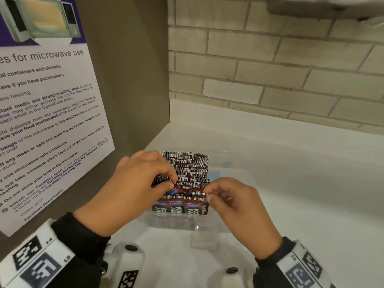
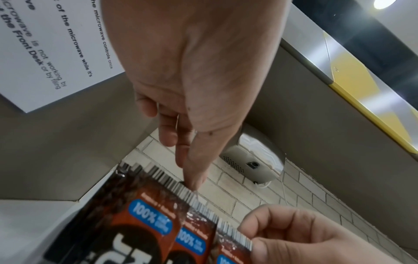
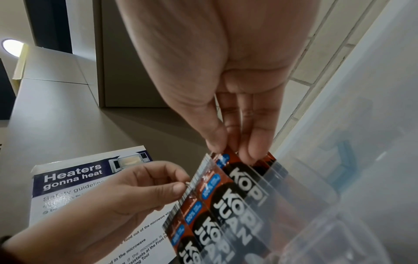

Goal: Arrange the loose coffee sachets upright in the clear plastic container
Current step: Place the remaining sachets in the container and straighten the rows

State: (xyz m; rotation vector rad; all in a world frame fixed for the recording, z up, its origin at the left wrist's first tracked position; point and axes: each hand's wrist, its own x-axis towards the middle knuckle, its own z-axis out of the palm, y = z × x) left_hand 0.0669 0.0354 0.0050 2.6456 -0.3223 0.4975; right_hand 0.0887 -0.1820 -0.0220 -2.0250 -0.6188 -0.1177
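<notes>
The clear plastic container (image 1: 232,179) stands on the white counter, its left half packed with upright red-brown coffee sachets (image 1: 187,169). The front row (image 1: 178,206) shows its "KOPI" labels through the wall. My left hand (image 1: 173,182) pinches the striped top edge of a tilted sachet (image 1: 176,189) near the front left. My right hand (image 1: 207,196) pinches the top of a sachet (image 1: 199,193) at the front right. In the right wrist view, thumb and fingers (image 3: 255,150) grip that sachet (image 3: 228,159) beside the container wall (image 3: 316,187). In the left wrist view the fingertips (image 2: 194,184) meet the sachet tops (image 2: 172,184).
A microwave-use poster (image 1: 47,113) hangs on the brown side panel close to the left. Brick tiling (image 1: 270,75) backs the white counter (image 1: 301,194). The container's right half (image 1: 220,175) holds no sachets; a blue latch (image 1: 225,164) shows on its far wall.
</notes>
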